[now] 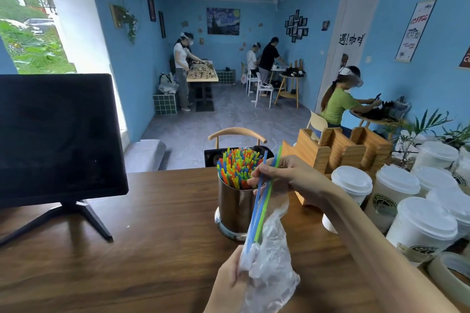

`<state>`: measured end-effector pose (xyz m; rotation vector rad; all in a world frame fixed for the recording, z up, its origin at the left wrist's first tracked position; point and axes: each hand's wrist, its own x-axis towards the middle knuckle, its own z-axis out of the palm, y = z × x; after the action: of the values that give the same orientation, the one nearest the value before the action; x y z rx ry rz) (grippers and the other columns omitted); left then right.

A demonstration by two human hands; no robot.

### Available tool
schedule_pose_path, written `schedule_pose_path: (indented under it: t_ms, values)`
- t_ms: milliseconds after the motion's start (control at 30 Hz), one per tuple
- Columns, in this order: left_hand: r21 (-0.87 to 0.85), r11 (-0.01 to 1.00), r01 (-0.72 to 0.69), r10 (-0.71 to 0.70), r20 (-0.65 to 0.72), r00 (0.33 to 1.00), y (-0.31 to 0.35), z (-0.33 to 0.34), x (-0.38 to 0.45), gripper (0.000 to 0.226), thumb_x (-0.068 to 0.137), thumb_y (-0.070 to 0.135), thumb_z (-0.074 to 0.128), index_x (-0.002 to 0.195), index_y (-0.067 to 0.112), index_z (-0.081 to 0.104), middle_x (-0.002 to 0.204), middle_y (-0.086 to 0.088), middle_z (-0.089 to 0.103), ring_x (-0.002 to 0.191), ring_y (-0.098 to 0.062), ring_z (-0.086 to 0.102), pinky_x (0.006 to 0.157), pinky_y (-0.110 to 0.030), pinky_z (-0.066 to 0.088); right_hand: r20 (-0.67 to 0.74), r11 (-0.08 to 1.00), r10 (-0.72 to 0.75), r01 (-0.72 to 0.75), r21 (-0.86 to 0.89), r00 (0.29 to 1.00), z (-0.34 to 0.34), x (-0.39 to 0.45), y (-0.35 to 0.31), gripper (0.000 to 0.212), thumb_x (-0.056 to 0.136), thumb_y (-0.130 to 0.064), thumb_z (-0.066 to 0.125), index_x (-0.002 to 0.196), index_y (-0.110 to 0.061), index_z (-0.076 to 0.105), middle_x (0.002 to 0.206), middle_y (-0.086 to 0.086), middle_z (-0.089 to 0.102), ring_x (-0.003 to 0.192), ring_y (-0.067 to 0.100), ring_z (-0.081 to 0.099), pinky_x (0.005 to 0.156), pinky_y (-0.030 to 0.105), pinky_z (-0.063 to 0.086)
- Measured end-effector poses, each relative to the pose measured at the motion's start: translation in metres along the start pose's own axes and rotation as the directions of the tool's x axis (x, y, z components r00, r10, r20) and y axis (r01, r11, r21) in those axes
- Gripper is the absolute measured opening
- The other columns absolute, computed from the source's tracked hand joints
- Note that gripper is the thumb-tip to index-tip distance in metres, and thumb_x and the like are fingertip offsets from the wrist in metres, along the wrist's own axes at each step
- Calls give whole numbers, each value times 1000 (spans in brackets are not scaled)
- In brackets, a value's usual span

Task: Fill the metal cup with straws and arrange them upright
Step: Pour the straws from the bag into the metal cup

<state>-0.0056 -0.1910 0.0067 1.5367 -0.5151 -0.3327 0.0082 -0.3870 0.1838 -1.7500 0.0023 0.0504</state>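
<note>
With the last few blue and green plastic straws [262,201] pinched by the right hand [282,173] and the clear plastic bag [272,262] gripped by the left hand [231,279], the nearly full shiny metal cup [235,208] on the brown wooden counter [127,249] could be tipped if straws are forced in.

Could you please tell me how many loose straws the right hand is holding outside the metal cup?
2: a blue straw and a green straw beside it, both pinched by the right hand; more may hide in the plastic bag.
</note>
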Motion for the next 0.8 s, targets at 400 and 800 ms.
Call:
schedule_pose_path:
  t_ms: [400, 800]
  values:
    - [368, 922, -123, 141, -23, 990, 12, -44, 1, 66, 72, 8, 38, 108, 58, 61, 82, 24, 69, 79, 3, 65, 73, -13, 46, 177, 940, 51, -107, 325, 983, 19, -13, 4, 16, 95, -22, 64, 89, -8, 69, 108, 28, 72, 115, 38, 68, 89, 33, 58]
    - [769, 640, -4, -220, 188, 957, 39, -102, -4, 112, 57, 72, 63, 146, 66, -5, 153, 42, -2, 145, 6, 2, 119, -36, 13, 125, 866, 131, -175, 469, 984, 45, -26, 33, 32, 104, -23, 42, 76, -9, 48, 116, 30, 69, 124, 33, 63, 83, 28, 59]
